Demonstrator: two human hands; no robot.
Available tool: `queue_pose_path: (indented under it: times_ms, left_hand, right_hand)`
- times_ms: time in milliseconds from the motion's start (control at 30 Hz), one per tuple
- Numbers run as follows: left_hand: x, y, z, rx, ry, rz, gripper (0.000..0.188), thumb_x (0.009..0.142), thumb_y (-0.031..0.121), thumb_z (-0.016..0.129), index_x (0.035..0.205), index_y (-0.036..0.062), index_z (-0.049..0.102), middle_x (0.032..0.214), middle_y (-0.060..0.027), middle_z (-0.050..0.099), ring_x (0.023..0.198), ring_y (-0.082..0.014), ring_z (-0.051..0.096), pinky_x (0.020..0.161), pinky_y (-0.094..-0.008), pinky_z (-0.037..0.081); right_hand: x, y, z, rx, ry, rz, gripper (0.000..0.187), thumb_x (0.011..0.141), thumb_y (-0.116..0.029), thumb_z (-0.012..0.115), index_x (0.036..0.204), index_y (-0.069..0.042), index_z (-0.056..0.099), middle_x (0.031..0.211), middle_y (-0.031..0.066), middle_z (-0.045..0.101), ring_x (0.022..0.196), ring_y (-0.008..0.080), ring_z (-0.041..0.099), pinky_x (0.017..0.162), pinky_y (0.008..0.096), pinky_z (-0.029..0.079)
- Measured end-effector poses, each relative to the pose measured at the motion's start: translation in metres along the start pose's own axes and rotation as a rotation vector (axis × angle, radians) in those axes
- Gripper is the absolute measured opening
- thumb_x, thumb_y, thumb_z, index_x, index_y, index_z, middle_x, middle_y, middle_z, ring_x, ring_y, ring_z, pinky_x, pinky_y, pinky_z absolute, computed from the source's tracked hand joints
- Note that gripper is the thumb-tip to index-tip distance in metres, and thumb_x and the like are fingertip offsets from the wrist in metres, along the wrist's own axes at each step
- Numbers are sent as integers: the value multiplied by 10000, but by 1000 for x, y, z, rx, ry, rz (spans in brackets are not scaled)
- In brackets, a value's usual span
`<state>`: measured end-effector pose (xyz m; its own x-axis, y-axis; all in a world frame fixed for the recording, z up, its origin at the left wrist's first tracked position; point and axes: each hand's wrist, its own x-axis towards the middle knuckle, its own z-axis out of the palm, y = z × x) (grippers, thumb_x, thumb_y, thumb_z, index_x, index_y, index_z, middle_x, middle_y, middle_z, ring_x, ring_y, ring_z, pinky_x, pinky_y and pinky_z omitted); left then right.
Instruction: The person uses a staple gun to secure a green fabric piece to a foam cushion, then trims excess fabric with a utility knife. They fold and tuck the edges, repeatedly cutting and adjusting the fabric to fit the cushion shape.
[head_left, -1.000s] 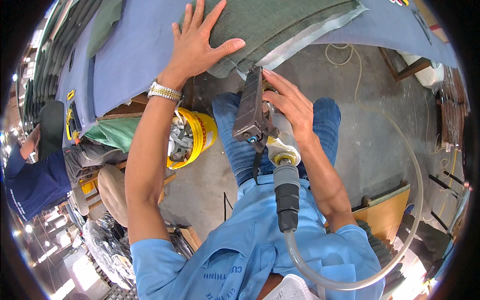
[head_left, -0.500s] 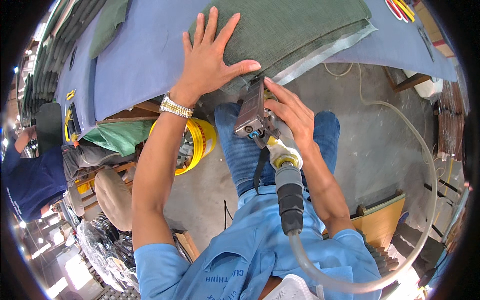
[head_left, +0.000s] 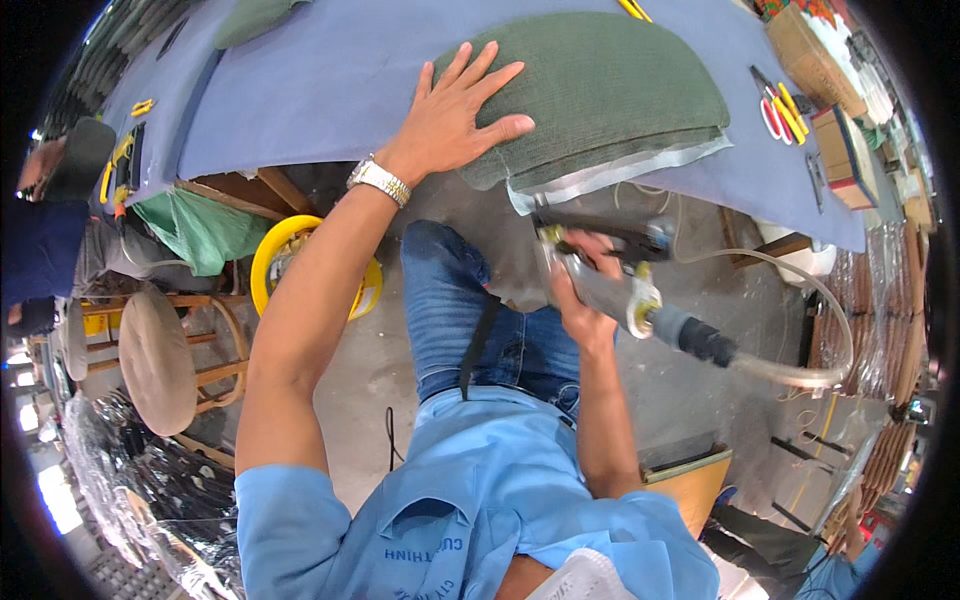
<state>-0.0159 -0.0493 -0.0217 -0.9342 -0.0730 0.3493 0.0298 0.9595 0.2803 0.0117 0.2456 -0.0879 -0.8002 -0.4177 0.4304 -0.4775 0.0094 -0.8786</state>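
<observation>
Blue-topped table [head_left: 290,105] arcs across the top of your frame. On it, at upper centre, lies the green fabric panel [head_left: 610,90], its long axis running left to right, its straight lower edge rising toward the right with a pale strip [head_left: 620,169] along it. Your left hand [head_left: 460,120] is the nearer: its fingers are spread wide and flat on the panel's left end, gripping nothing. From your right hand [head_left: 590,285], just right of centre, the panel lies above; those fingers curl round a pneumatic staple gun [head_left: 615,298]. The gun's blurred nose sits just below the strip's left end; you cannot tell whether they touch. Farther out, pliers [head_left: 772,118] lie upper right, and a yellow bucket [head_left: 262,270] stands left of centre.
</observation>
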Motion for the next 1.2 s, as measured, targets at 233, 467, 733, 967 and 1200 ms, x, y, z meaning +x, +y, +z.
queue_pose_path:
  times_ms: [233,467,733,967,1200]
  left_hand:
    - [-62,14,25,-183,309,23,809,932,649,615,1564,171,455,1684,-161,283,1575,-383,180,1229,-628,138]
    - [-61,23,21,-6,249,136,907,835,643,717,1561,167,456,1677,-133,308,1561,-386,219,1225,-615,176]
    - [-65,21,34,-12,378,100,851,804,509,803,1508,133,507,1636,-162,375,1534,-402,287,1223,-602,206]
    - [-61,28,31,-22,266,71,895,862,568,731,1558,92,430,1666,-195,306,1554,-432,214,1231,-614,148]
    - [-17,75,-22,245,-182,73,943,936,679,561,1611,67,319,1704,-209,182,1572,-424,143,1227,-631,97]
  right_hand:
    - [-86,17,-99,352,429,503,499,835,-18,706,1317,-5,578,1361,195,584,1250,301,579,1077,431,460]
    - [20,7,-184,778,717,323,422,956,-147,602,1357,-25,550,1302,187,632,1182,332,649,1004,611,551]
    - [220,77,-220,834,830,300,476,909,-115,713,1284,68,485,1203,226,646,1002,403,719,793,629,650]
    - [284,163,-228,488,851,285,499,1013,-381,653,1198,80,609,1111,148,710,976,233,705,860,365,607]
    - [293,121,-204,-159,330,542,571,1035,-515,532,1069,27,708,887,187,746,784,265,740,649,372,602]
